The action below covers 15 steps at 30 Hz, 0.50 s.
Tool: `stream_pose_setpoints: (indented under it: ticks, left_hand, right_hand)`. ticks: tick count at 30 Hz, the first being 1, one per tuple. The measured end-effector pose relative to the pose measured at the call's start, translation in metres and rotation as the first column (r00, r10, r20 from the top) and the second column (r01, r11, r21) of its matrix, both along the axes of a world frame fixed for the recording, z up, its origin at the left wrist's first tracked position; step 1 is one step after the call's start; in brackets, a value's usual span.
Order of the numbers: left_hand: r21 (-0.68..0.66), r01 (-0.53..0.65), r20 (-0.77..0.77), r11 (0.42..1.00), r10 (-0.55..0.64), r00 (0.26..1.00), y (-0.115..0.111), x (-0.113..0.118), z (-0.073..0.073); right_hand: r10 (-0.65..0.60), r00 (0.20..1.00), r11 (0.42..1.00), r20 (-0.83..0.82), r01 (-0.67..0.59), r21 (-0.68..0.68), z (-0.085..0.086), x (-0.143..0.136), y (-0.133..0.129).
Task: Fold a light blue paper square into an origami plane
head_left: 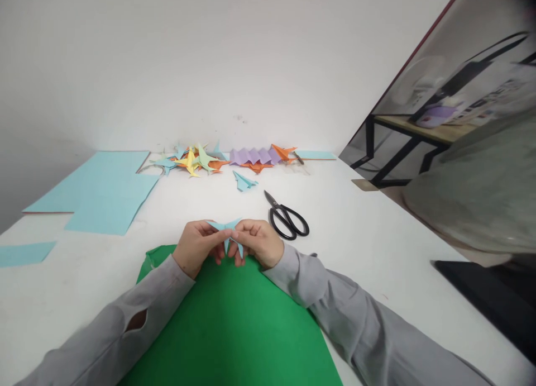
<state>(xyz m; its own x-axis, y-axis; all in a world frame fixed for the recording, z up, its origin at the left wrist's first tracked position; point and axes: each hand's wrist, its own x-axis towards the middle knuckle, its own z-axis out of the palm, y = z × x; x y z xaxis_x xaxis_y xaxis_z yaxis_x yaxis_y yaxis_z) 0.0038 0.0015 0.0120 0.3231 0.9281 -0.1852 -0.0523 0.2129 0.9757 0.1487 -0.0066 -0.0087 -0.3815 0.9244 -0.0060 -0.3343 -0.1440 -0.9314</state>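
Note:
Between both hands is a small light-blue folded paper figure (226, 226), with pointed wings at the top and two points hanging below. My left hand (196, 245) pinches its left side between thumb and fingers. On the other side my right hand (259, 241) grips it the same way, the two thumbs nearly meeting at its middle. Parts of the paper are hidden behind the fingers. Both hands hover above the upper edge of a green sheet (234, 324). Black-handled scissors (288, 215) lie just beyond my right hand, blades pointing away to the left.
Folded paper figures in blue, yellow, green and orange (190, 161) are heaped along the wall, beside a pleated purple paper (255, 156). One blue figure (244, 181) lies nearer. Light-blue sheets (109, 190) cover the table's left. A dark object (481, 296) is at right.

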Motion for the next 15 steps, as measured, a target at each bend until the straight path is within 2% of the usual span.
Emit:
stream_pose_setpoints:
  ticks: [6,12,15]
  left_hand:
    - [0.039,-0.029,0.08,0.999,0.026,0.996,0.001,-0.0008,-0.0023]
    - [0.027,-0.069,0.072,0.997,0.067,0.995,0.0014,-0.0005,-0.0026]
    - [0.017,-0.059,0.067,0.998,0.058,0.996,0.0007,-0.0015,-0.003]
  right_hand:
    - [0.079,0.995,0.989,-0.062,-0.086,-0.124,0.0041,0.0015,0.0011]
    - [0.122,0.99,0.988,0.066,-0.115,-0.105,0.0027,0.0011,-0.0003]
    - [0.084,0.99,0.994,0.112,-0.075,-0.081,0.004,-0.0023,-0.0033]
